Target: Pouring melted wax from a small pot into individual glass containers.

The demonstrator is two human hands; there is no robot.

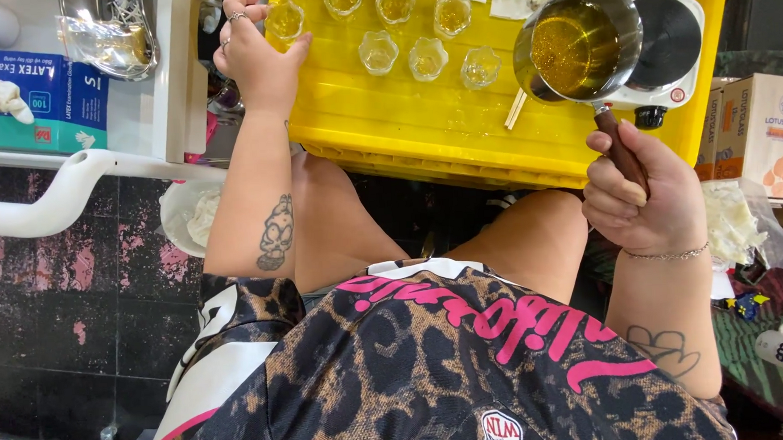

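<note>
Right hand (645, 202) is gripping the brown handle of the pot (579, 45), fingers wrapped tight around it, and it's holding the pot up over the far right part of the yellow tray (422, 129). The pot is looking fairly heavy for a one-handed hold, since it's about half full of golden liquid, probably hot, which will slosh if tipped fast. The metal body is likely too hot to touch, so the handle is the only sane place to grab, and the grip is sitting low on it, away from the metal.

Left hand (257, 48) is reaching further out and closing around a small glass cup (285, 20) at the tray's left edge, steadying it. Those cups are looking light, brittle and easy to knock over; best pinched by the sides.

Room-wise: the near half of the tray is bare, so there's open space there. Beyond it, the empty cups (428, 57) are sitting close together mid-tray, and the filled ones (395, 1) are lining the back. The hotplate (664, 45) is just beside the pot on the right, and the tray's near edge is hanging right above the knees, so spills would be landing on bare skin.
</note>
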